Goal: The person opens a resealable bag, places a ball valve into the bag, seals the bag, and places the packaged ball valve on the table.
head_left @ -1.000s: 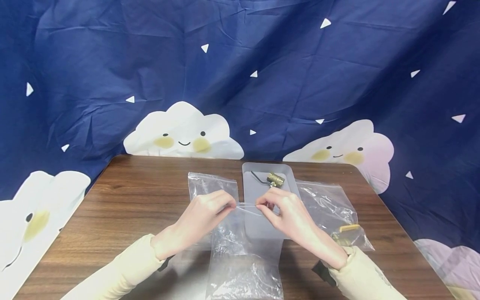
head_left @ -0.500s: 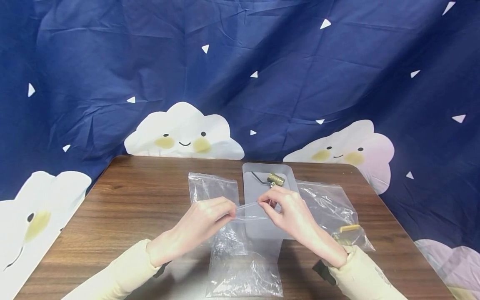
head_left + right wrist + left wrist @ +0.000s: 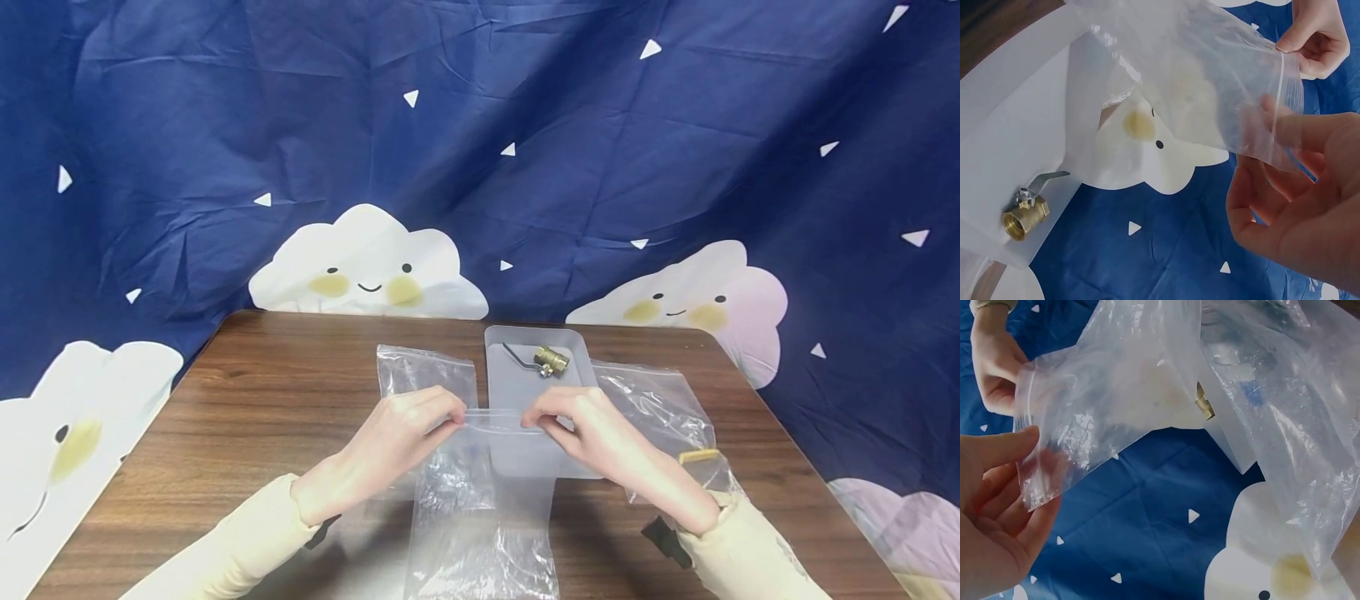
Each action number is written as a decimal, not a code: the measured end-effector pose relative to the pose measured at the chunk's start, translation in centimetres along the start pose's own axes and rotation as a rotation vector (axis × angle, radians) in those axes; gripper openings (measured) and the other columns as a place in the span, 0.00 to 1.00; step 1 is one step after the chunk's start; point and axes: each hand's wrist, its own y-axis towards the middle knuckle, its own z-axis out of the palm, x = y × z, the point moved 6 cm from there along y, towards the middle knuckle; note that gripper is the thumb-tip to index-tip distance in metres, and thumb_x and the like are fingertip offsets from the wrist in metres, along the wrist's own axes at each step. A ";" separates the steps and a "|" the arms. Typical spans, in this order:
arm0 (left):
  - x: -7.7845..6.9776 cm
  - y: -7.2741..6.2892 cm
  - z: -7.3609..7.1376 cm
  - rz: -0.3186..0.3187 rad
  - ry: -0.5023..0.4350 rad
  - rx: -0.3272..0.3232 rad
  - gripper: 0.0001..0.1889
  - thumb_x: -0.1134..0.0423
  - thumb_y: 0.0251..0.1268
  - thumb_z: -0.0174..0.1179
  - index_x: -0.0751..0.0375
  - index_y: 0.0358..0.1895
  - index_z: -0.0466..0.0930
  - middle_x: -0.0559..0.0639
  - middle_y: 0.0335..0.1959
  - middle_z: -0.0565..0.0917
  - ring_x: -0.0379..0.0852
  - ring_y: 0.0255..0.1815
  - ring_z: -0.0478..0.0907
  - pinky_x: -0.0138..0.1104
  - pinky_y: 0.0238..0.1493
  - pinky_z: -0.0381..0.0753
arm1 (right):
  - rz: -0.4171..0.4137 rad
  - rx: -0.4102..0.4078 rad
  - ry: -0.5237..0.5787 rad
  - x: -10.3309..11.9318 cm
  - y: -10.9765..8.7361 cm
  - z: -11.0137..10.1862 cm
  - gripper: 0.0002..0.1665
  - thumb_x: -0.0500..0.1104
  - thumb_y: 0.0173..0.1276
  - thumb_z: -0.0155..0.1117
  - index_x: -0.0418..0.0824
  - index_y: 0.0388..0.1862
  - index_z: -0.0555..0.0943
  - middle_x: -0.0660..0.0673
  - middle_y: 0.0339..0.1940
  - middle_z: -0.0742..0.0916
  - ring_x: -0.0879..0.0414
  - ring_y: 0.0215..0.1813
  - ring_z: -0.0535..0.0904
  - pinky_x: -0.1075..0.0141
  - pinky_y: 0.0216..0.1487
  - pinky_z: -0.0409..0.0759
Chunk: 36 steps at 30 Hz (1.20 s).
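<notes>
A clear zip-lock bag hangs between both hands, its zip edge up and its body falling toward the table's near edge. My left hand pinches one top corner between thumb and fingers. At the opposite end of the zip edge, my right hand holds the plastic, thumb on one face and fingers on the other in the right wrist view. The mouth looks flat, its two layers close together. Beyond the hands, a brass ball valve with a dark lever lies in a grey tray.
Another clear bag lies left of the tray, partly behind the held one. To the tray's right, a clear bag contains something with a yellow handle. The wooden table meets a blue cloth backdrop.
The gap between the two top layers has narrowed. My right hand has moved slightly right and nearer, uncovering more of the valve; my left hand has stayed almost in place.
</notes>
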 end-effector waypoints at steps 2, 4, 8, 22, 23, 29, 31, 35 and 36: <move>0.0 -0.1 0.1 0.000 0.004 0.008 0.11 0.72 0.53 0.70 0.54 0.33 0.79 0.40 0.31 0.86 0.33 0.34 0.83 0.23 0.38 0.83 | 0.030 0.012 -0.015 -0.2 -0.1 -0.1 0.15 0.24 0.53 0.70 0.42 0.32 0.88 0.53 0.31 0.91 0.62 0.34 0.86 0.74 0.39 0.83; 0.0 -0.1 0.1 -0.003 0.003 0.021 0.11 0.72 0.53 0.70 0.53 0.33 0.79 0.39 0.31 0.85 0.32 0.34 0.82 0.23 0.38 0.82 | 0.067 0.028 -0.014 -0.4 -0.1 -0.1 0.14 0.26 0.52 0.72 0.41 0.35 0.89 0.51 0.32 0.91 0.63 0.32 0.85 0.74 0.36 0.83; -0.2 -0.3 0.1 0.000 -0.011 0.040 0.11 0.71 0.52 0.71 0.53 0.32 0.78 0.40 0.33 0.86 0.34 0.35 0.83 0.25 0.38 0.83 | 0.121 0.044 -0.007 -0.6 0.0 -0.3 0.16 0.29 0.49 0.77 0.38 0.39 0.89 0.47 0.36 0.91 0.65 0.29 0.82 0.75 0.33 0.82; -0.4 0.1 0.4 -0.024 0.039 0.092 0.02 0.61 0.65 0.65 0.53 0.35 0.82 0.40 0.34 0.83 0.32 0.31 0.79 0.25 0.32 0.81 | 0.102 0.036 0.007 0.5 0.0 -0.2 0.16 0.30 0.51 0.76 0.36 0.41 0.88 0.46 0.39 0.90 0.64 0.30 0.82 0.71 0.32 0.83; -0.4 0.2 0.4 -0.023 0.052 0.085 0.02 0.61 0.65 0.64 0.53 0.35 0.82 0.40 0.34 0.82 0.32 0.28 0.78 0.25 0.30 0.80 | 0.108 0.045 0.009 0.6 0.0 -0.1 0.16 0.30 0.51 0.76 0.36 0.41 0.88 0.46 0.39 0.90 0.64 0.30 0.82 0.71 0.33 0.83; -0.4 0.6 0.5 -0.022 0.130 0.091 0.03 0.65 0.60 0.67 0.52 0.32 0.82 0.41 0.31 0.81 0.32 0.23 0.76 0.24 0.24 0.77 | 0.123 0.073 0.029 0.7 -0.1 0.2 0.15 0.31 0.53 0.76 0.37 0.42 0.88 0.47 0.39 0.90 0.64 0.32 0.82 0.73 0.33 0.82; -0.3 0.6 0.5 -0.031 0.130 0.113 0.04 0.66 0.57 0.69 0.53 0.32 0.83 0.41 0.32 0.82 0.32 0.23 0.77 0.24 0.23 0.77 | 0.122 0.072 0.027 0.6 -0.1 0.2 0.14 0.31 0.55 0.74 0.38 0.42 0.89 0.48 0.39 0.90 0.63 0.33 0.84 0.75 0.33 0.82; -0.2 0.6 0.7 -0.078 0.101 0.186 0.09 0.67 0.52 0.72 0.55 0.37 0.85 0.42 0.36 0.84 0.34 0.26 0.81 0.25 0.26 0.80 | 0.135 0.070 0.022 0.3 0.0 0.0 0.14 0.31 0.56 0.73 0.40 0.42 0.89 0.49 0.39 0.91 0.62 0.37 0.86 0.76 0.35 0.82; -0.1 0.5 0.7 -0.092 0.095 0.208 0.12 0.67 0.51 0.73 0.55 0.40 0.85 0.43 0.38 0.84 0.35 0.27 0.82 0.26 0.28 0.81 | 0.141 0.070 0.022 0.2 0.0 0.0 0.14 0.30 0.55 0.73 0.39 0.42 0.89 0.49 0.38 0.91 0.63 0.36 0.85 0.76 0.35 0.82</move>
